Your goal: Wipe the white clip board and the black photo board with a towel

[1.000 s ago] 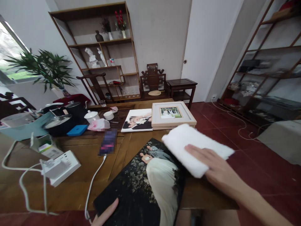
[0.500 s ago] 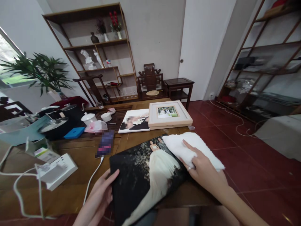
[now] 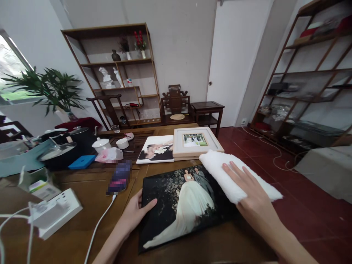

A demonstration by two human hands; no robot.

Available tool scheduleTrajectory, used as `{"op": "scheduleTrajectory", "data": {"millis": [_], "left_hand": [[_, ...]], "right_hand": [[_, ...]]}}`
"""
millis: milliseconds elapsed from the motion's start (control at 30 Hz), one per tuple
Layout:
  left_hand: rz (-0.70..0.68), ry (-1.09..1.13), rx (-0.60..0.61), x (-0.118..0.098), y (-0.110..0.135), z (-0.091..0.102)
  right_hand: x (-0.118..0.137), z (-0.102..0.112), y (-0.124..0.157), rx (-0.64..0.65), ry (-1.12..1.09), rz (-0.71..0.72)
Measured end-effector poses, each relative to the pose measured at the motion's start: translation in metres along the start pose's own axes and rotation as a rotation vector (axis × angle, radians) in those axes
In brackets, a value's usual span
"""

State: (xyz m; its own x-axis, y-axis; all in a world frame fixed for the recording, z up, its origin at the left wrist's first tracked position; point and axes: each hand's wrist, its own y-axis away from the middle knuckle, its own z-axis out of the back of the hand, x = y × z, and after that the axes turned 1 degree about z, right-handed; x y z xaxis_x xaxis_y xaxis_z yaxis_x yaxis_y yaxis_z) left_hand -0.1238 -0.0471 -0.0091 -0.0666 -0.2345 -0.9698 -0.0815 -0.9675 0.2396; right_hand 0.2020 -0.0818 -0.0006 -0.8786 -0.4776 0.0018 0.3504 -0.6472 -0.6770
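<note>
A dark wedding photo panel (image 3: 189,205), showing a couple with a long white gown, is tilted towards me over the table's near edge. My left hand (image 3: 139,211) grips its left edge, thumb on the front and the other fingers mostly hidden behind. At the panel's right side, my right hand (image 3: 251,187) presses on a folded white towel (image 3: 220,170), fingers laid across it. The towel covers the panel's upper right part and juts past its edge. Beyond the panel lie a light wooden picture frame (image 3: 178,150) and a photo print (image 3: 143,156).
A phone (image 3: 119,178) with a white cable (image 3: 96,227) lies left of the panel. Further left are a white power strip (image 3: 60,216), an opened small box (image 3: 41,187), a blue box (image 3: 81,161) and dark pots (image 3: 59,152). Shelves (image 3: 115,64) stand behind.
The panel has been raised and moved slightly right, so more of its lower edge shows. My right hand and the towel have shifted right, uncovering the couple. My view has tilted up a little.
</note>
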Motion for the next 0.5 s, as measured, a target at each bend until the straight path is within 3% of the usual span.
{"op": "scheduleTrajectory", "data": {"millis": [133, 233, 300, 500], "left_hand": [[-0.037, -0.094, 0.128, -0.005, -0.016, 0.001], [-0.087, -0.273, 0.139, -0.009, -0.026, 0.004], [-0.147, -0.446, 0.063, -0.008, -0.028, 0.005], [-0.296, -0.762, -0.359, 0.016, -0.022, -0.013]], "right_hand": [[0.009, -0.024, 0.012, 0.15, -0.012, 0.037], [0.014, -0.033, 0.018, 0.267, -0.04, 0.034], [0.015, -0.032, 0.018, 0.303, -0.047, 0.031], [0.013, -0.027, 0.011, 0.322, -0.042, -0.003]]}}
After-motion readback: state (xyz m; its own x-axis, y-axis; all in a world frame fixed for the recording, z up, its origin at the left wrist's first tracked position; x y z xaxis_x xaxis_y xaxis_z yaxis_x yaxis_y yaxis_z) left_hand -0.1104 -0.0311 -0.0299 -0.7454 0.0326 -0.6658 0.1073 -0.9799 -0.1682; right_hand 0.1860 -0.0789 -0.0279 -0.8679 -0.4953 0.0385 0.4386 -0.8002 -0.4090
